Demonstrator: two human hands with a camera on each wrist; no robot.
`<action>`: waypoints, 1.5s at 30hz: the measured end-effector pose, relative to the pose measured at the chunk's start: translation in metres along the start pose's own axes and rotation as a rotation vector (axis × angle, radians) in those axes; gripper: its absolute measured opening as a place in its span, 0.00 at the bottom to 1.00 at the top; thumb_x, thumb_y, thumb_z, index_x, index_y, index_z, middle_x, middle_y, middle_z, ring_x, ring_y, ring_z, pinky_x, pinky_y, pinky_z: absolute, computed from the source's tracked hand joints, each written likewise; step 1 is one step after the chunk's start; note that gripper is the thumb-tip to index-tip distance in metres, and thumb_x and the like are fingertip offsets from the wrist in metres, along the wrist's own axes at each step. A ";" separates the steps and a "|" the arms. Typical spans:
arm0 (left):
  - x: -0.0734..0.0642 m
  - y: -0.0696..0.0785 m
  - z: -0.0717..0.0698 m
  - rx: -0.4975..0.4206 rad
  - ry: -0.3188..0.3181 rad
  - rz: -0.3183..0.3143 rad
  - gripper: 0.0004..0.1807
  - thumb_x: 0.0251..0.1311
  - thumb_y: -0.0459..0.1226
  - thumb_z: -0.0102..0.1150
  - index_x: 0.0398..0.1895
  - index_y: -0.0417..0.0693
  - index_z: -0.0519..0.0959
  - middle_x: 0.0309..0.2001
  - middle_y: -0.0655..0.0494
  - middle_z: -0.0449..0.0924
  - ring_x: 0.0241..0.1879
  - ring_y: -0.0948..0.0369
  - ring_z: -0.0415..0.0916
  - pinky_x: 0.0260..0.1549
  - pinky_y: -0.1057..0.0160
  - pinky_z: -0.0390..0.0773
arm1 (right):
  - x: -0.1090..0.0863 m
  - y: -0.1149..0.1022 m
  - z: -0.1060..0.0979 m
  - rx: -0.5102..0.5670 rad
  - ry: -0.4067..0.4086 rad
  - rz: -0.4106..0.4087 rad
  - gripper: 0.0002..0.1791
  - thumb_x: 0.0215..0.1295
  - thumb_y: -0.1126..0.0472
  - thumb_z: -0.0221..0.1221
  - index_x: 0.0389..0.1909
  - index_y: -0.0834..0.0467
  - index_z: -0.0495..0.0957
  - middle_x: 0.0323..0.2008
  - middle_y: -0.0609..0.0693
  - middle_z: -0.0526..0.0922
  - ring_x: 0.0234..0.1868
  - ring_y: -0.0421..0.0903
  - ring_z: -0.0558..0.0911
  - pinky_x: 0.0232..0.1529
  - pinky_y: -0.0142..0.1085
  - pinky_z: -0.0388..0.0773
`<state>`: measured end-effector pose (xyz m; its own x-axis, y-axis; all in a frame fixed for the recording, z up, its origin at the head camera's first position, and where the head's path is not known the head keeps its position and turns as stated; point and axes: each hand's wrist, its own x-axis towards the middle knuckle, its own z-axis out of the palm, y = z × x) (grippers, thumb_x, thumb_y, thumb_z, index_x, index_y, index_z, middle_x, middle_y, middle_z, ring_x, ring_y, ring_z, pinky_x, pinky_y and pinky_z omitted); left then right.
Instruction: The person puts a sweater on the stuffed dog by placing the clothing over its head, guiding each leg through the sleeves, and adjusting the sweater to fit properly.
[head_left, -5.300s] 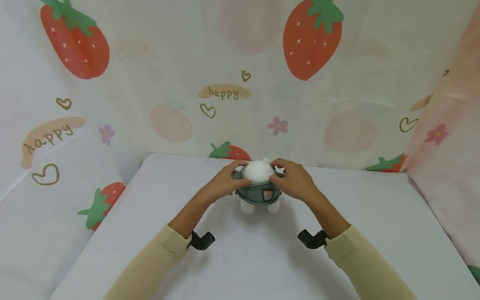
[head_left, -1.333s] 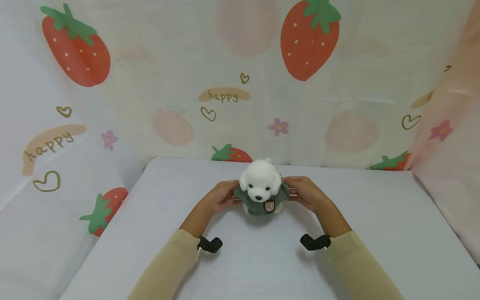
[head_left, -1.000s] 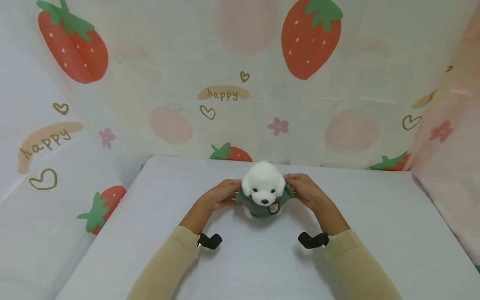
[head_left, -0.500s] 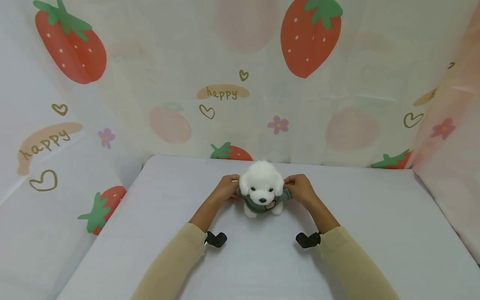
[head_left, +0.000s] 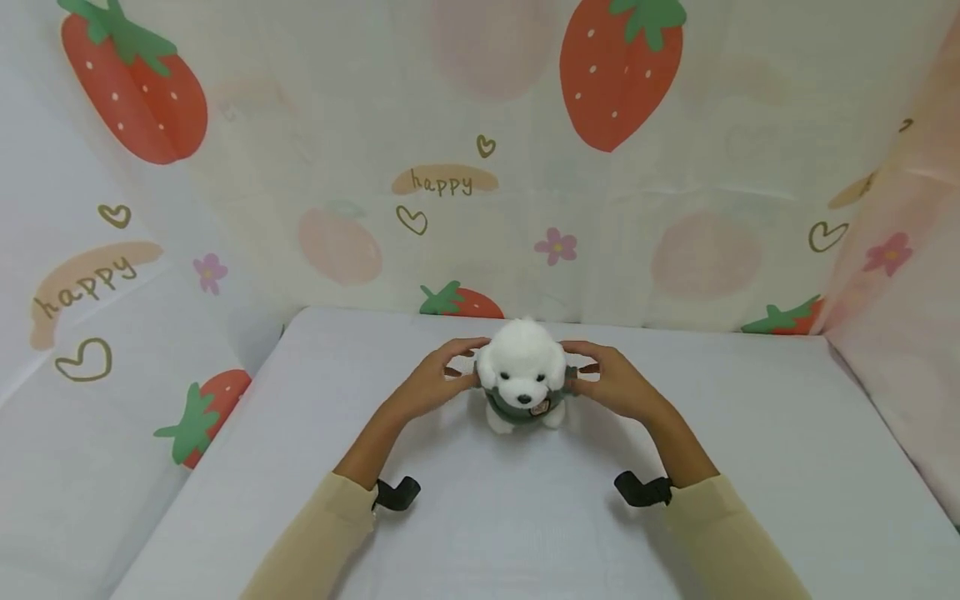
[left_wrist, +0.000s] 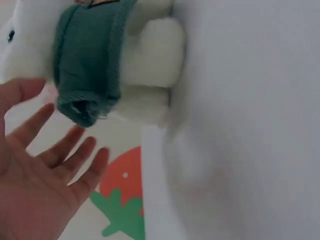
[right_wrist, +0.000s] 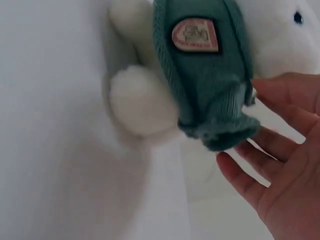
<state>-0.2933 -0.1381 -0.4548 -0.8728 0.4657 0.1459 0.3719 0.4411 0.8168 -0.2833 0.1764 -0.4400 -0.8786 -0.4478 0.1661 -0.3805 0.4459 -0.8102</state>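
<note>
A white plush dog [head_left: 522,358] stands upright on the white table, facing me, wearing a green knit sweater [head_left: 517,410] with a shield-shaped patch [right_wrist: 196,35] on its chest. My left hand [head_left: 431,385] is spread at the dog's side. In the left wrist view its fingers [left_wrist: 72,150] are loosely apart, near the head and the sleeve opening [left_wrist: 85,111]. On the other side my right hand [head_left: 622,385] mirrors it, with relaxed fingers right at the sleeve [right_wrist: 225,122] and the neck edge. The dog's back and tail side are hidden.
The white table [head_left: 495,533] runs back to a cloth wall [head_left: 630,192] printed with strawberries, hearts and flowers. Cloth also closes the left and right sides. A black camera mount [head_left: 397,493] sits on each wrist, below beige sleeves [head_left: 307,533].
Earlier the sweater covered the dog's face; now the face shows above the neckline. Since half a second ago my hands have let go of the sweater's sides and spread outward.
</note>
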 end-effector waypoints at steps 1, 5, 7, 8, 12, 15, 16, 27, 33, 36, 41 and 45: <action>-0.001 0.002 0.001 0.020 -0.039 0.009 0.31 0.69 0.41 0.63 0.74 0.56 0.68 0.71 0.55 0.68 0.68 0.51 0.66 0.58 0.45 0.74 | 0.000 -0.001 0.001 0.007 -0.023 -0.014 0.28 0.65 0.67 0.65 0.67 0.60 0.74 0.66 0.56 0.76 0.69 0.57 0.71 0.63 0.56 0.72; 0.001 0.006 0.013 0.081 -0.104 0.041 0.34 0.68 0.45 0.65 0.74 0.53 0.67 0.72 0.52 0.65 0.72 0.53 0.62 0.64 0.43 0.69 | 0.000 -0.006 0.010 0.007 -0.009 -0.032 0.29 0.61 0.67 0.67 0.65 0.60 0.75 0.63 0.57 0.79 0.66 0.57 0.73 0.63 0.59 0.70; 0.004 0.007 0.019 0.072 -0.075 0.068 0.33 0.67 0.44 0.66 0.73 0.51 0.69 0.72 0.51 0.65 0.72 0.53 0.62 0.66 0.43 0.67 | -0.002 -0.008 0.013 -0.001 0.030 -0.016 0.29 0.60 0.68 0.67 0.64 0.60 0.76 0.61 0.56 0.80 0.65 0.57 0.74 0.63 0.60 0.69; 0.004 0.007 0.021 0.064 -0.054 0.077 0.32 0.66 0.43 0.67 0.71 0.50 0.71 0.72 0.51 0.65 0.72 0.53 0.62 0.66 0.42 0.66 | -0.003 -0.008 0.014 -0.003 0.044 -0.011 0.30 0.59 0.68 0.67 0.65 0.60 0.75 0.61 0.56 0.80 0.65 0.56 0.74 0.63 0.60 0.68; 0.004 0.016 0.025 -0.002 0.034 0.077 0.27 0.64 0.40 0.69 0.66 0.48 0.77 0.70 0.52 0.69 0.70 0.53 0.65 0.63 0.43 0.70 | -0.007 -0.014 0.012 0.007 0.074 -0.005 0.27 0.64 0.63 0.68 0.65 0.58 0.76 0.61 0.54 0.80 0.65 0.55 0.75 0.65 0.60 0.68; 0.004 0.029 0.025 -0.101 0.064 0.037 0.24 0.66 0.42 0.67 0.63 0.47 0.79 0.66 0.52 0.74 0.65 0.55 0.71 0.59 0.48 0.75 | -0.013 -0.024 0.007 0.032 0.083 -0.001 0.24 0.66 0.56 0.68 0.62 0.56 0.79 0.58 0.52 0.82 0.63 0.55 0.77 0.62 0.58 0.72; 0.003 0.034 0.024 -0.146 0.064 0.016 0.23 0.67 0.42 0.66 0.63 0.46 0.80 0.63 0.52 0.77 0.63 0.55 0.73 0.57 0.49 0.77 | -0.015 -0.027 0.005 0.043 0.085 0.006 0.24 0.66 0.55 0.68 0.61 0.56 0.80 0.57 0.52 0.83 0.63 0.55 0.78 0.61 0.57 0.74; 0.000 0.057 0.033 -0.335 0.022 -0.165 0.21 0.67 0.52 0.64 0.46 0.42 0.87 0.38 0.56 0.86 0.41 0.62 0.78 0.44 0.61 0.77 | -0.034 -0.048 -0.012 0.169 0.061 0.223 0.24 0.68 0.46 0.65 0.53 0.61 0.84 0.41 0.52 0.89 0.44 0.47 0.85 0.43 0.39 0.81; 0.003 0.049 0.049 -0.395 0.016 -0.310 0.25 0.63 0.58 0.64 0.24 0.46 0.84 0.20 0.62 0.77 0.24 0.66 0.73 0.29 0.64 0.77 | -0.040 -0.043 -0.013 0.187 0.019 0.347 0.24 0.70 0.42 0.62 0.43 0.62 0.86 0.33 0.49 0.86 0.42 0.47 0.80 0.42 0.39 0.79; 0.005 0.041 0.059 -0.454 -0.006 -0.374 0.27 0.61 0.61 0.64 0.20 0.47 0.83 0.19 0.61 0.79 0.21 0.66 0.76 0.25 0.66 0.78 | -0.043 -0.036 -0.012 0.202 -0.017 0.383 0.24 0.71 0.42 0.60 0.32 0.60 0.86 0.28 0.47 0.83 0.41 0.46 0.79 0.42 0.40 0.78; 0.003 0.027 0.070 -0.482 -0.050 -0.449 0.29 0.62 0.61 0.63 0.20 0.47 0.83 0.22 0.59 0.82 0.23 0.65 0.80 0.24 0.65 0.79 | -0.046 -0.019 -0.006 0.206 -0.079 0.425 0.25 0.72 0.42 0.58 0.28 0.59 0.86 0.28 0.46 0.84 0.43 0.45 0.79 0.45 0.40 0.77; 0.002 0.022 0.075 -0.562 -0.077 -0.465 0.30 0.67 0.59 0.59 0.31 0.38 0.85 0.28 0.56 0.84 0.28 0.63 0.83 0.31 0.62 0.84 | -0.047 -0.006 -0.004 0.201 -0.076 0.458 0.26 0.74 0.42 0.56 0.36 0.62 0.87 0.34 0.47 0.85 0.42 0.43 0.80 0.44 0.38 0.78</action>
<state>-0.2629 -0.0705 -0.4782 -0.8686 0.3877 -0.3086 -0.2681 0.1561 0.9507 -0.2409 0.1982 -0.4409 -0.9160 -0.2991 -0.2672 0.1091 0.4555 -0.8835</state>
